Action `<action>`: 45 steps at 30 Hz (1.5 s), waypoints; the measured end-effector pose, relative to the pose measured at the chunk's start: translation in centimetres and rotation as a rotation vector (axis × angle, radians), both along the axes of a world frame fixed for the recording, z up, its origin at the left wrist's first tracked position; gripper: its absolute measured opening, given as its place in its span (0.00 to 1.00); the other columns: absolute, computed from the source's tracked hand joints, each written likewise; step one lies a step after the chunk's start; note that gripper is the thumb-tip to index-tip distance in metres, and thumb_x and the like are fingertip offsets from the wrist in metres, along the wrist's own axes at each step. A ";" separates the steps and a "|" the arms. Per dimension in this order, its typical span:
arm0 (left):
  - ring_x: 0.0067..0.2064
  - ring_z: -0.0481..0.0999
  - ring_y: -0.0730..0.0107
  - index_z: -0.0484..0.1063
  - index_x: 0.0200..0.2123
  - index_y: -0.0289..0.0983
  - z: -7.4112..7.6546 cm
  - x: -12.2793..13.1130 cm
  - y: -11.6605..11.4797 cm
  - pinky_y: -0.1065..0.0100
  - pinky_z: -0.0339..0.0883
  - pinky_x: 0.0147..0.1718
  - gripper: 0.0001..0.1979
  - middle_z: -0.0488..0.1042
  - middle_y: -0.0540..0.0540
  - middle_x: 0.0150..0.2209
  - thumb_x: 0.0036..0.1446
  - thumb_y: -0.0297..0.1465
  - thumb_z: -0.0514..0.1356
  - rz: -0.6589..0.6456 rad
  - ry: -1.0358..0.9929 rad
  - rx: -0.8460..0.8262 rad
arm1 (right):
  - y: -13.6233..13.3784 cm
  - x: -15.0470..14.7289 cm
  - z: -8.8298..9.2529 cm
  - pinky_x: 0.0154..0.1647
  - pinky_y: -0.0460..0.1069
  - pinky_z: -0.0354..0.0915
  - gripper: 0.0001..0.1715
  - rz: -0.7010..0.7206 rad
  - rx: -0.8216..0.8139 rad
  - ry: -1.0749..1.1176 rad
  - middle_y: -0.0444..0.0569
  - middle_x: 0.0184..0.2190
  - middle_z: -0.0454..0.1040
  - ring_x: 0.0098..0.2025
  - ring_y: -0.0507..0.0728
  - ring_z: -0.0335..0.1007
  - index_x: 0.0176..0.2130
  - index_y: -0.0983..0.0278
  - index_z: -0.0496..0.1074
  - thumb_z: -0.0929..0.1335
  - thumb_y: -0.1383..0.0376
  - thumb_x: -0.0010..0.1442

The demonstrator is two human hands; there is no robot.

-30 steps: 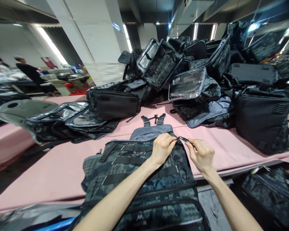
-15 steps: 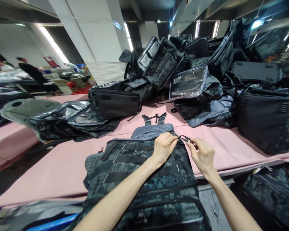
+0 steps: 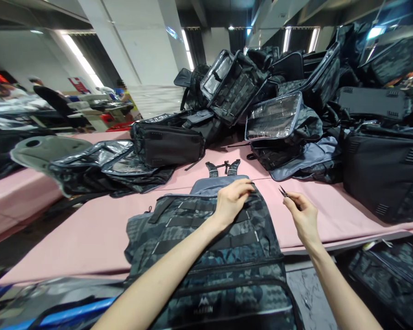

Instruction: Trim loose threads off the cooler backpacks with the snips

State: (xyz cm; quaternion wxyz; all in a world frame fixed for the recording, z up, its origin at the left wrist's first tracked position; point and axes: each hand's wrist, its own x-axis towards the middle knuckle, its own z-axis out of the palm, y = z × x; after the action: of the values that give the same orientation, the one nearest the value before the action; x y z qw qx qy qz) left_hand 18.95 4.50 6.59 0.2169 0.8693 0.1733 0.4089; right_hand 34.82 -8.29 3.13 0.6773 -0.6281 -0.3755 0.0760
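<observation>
– L hand shifted slightly twd 12; R hand, w/ snips, swung right, away from it.
– Grips?
– L: bent over camo bag at its 1 o'clock corner; can't tell if pinching anything. R: closed on snips, tips twd 11.
– Lie?
– Camo bag's long axis 12–6, approx 8 o'clock from snips; L hand nearer.
– Count?
– 2 hands, 1 snips, 1 camo bag under L hand; pile too jumbled.

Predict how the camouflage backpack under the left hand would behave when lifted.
The camouflage backpack likely flexes: its fabric outline looks uneven. It seems unlikely to roll, lying broad side up on pink cloth. The straps beyond its grey flap would probably dangle.
</observation>
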 end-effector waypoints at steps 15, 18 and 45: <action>0.35 0.73 0.67 0.70 0.42 0.39 -0.6 -0.4 0.3 0.68 0.63 0.35 0.13 0.75 0.49 0.35 0.52 0.30 0.54 -0.048 0.477 -0.153 | -0.1 -0.1 1.8 0.32 0.48 0.62 0.14 0.003 -0.591 -0.529 0.45 0.34 0.77 0.33 0.57 0.72 0.39 0.59 0.73 0.66 0.55 0.54; 0.40 0.72 0.66 0.73 0.40 0.38 -0.6 -0.1 0.7 0.68 0.62 0.40 0.13 0.75 0.48 0.38 0.53 0.36 0.56 -0.173 0.456 -0.203 | -0.5 -0.8 2.5 0.30 0.47 0.61 0.13 -0.040 -0.622 -0.691 0.45 0.33 0.78 0.33 0.57 0.73 0.37 0.58 0.75 0.65 0.55 0.55; 0.34 0.70 0.69 0.77 0.28 0.37 -1.7 0.5 0.5 0.68 0.61 0.36 0.05 0.73 0.50 0.29 0.44 0.30 0.65 -0.097 0.305 -0.383 | 0.8 0.4 2.1 0.29 0.46 0.59 0.15 0.263 -0.546 -0.271 0.45 0.25 0.75 0.29 0.55 0.69 0.26 0.63 0.74 0.65 0.56 0.53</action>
State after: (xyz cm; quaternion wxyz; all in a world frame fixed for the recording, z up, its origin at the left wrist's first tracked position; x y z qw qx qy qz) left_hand 19.49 5.03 4.88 0.3685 0.8713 0.2365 0.2215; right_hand 35.23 -7.52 5.19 0.4122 -0.7370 -0.5057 0.1766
